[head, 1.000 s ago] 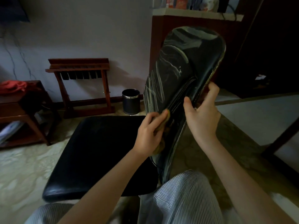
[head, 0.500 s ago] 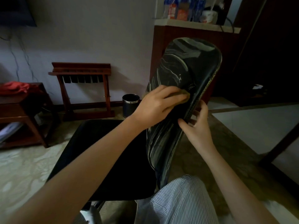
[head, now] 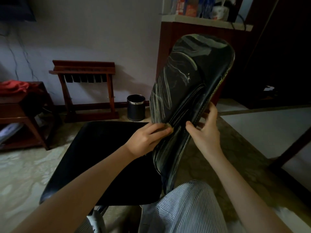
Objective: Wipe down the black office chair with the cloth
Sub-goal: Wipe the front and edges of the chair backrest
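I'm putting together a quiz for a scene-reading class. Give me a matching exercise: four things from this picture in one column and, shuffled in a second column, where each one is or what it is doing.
Column one
1. left hand
2. right hand
3. small black cylindrical waste bin with a metal rim
4. crumpled red fabric

Column two
A. stands at the foot of the pale wall
B. grips the edge of the black padded chair backrest
C. lies on the dark wooden side table
D. holds the tan cloth against the backrest's face

Pairs: 1-D, 2-B, 3-A, 4-C
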### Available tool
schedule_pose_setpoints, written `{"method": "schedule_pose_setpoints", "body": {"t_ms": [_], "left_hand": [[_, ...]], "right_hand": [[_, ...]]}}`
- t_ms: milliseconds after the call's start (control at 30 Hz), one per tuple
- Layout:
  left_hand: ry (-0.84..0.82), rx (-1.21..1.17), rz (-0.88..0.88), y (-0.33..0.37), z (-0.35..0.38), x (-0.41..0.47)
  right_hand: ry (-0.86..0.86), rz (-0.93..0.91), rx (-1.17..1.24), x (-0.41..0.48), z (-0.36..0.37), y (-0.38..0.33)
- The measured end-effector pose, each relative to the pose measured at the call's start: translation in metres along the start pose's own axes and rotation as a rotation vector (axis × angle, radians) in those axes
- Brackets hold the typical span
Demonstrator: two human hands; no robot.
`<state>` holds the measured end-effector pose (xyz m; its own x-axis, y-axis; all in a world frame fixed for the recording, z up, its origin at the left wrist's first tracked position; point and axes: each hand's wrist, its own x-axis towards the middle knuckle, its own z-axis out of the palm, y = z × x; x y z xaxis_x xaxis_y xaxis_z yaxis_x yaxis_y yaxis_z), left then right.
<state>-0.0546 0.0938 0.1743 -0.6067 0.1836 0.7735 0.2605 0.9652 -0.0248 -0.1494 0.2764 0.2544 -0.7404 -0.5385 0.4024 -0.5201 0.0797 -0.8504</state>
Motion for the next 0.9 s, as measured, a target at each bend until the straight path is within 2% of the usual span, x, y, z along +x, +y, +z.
{"method": "schedule_pose_setpoints", "body": {"t_ms": [167, 233, 300, 367, 467, 533, 667, 900], "left_hand": [[-0.075, -0.014, -0.001, -0.002, -0.006, -0.022], [0.022, -0.046, -0.065, 0.005, -0.014, -0.009], [0.196, -0.073, -0.154, 0.011, -0.024, 0.017], [0.306, -0.084, -0.155, 0.014, -0.031, 0.045], [0.234, -0.013, 0.016, 0.015, -0.029, 0.061], [0.17, 0.015, 0.065, 0.014, -0.023, 0.052], [0.199, 0.004, -0.01, 0.015, -0.015, 0.021], [0.074, 0.015, -0.164, 0.023, 0.0, -0.057]], "right_hand": [[-0.013, -0.013, -0.004, -0.001, 0.001, 0.001], [-0.017, -0.019, -0.003, -0.003, 0.001, 0.0], [-0.015, -0.02, -0.001, -0.005, 0.002, -0.002], [-0.006, -0.029, -0.008, -0.008, 0.004, -0.003], [0.011, -0.044, -0.029, -0.015, 0.007, -0.005], [0.016, -0.044, -0.036, -0.019, 0.008, -0.006], [0.027, -0.073, -0.073, -0.022, 0.012, -0.006], [0.038, -0.066, -0.06, -0.024, 0.015, -0.008]]}}
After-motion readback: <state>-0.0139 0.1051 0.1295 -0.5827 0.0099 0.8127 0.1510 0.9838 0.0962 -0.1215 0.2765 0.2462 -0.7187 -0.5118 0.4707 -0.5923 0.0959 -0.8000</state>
